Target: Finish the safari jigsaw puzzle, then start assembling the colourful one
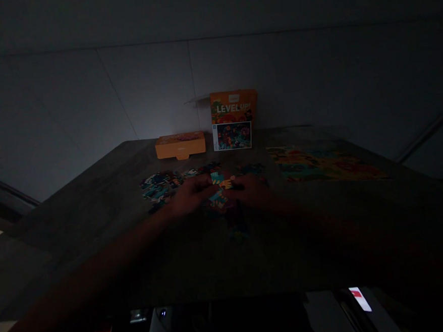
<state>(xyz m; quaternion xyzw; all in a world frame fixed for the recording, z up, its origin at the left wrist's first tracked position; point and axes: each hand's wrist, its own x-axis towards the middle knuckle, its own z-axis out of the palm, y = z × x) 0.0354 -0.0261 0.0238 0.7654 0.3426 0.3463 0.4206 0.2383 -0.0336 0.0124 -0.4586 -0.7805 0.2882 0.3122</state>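
Note:
The light is dim. Over the table's middle, my left hand [189, 194] has its thumb and fingers closed at the left edge of some joined jigsaw puzzle pieces [218, 178], coloured teal and orange. From the other side my right hand [250, 188] pinches the orange part, its fingertips close to those of the left. More joined pieces [219, 200] lie just below the fingers, and a dark strip of pieces [238, 224] runs toward me. Whether the pieces in the two hands are locked together is too dark to tell.
Loose puzzle pieces [158, 185] spread left of my hands. An orange box [181, 147] lies at the back, beside an upright "LEVEL UP!" puzzle box [234, 115] near the wall. A colourful assembled picture or poster [327, 164] lies flat at right. Below the table's front edge a lit screen [360, 299] glows.

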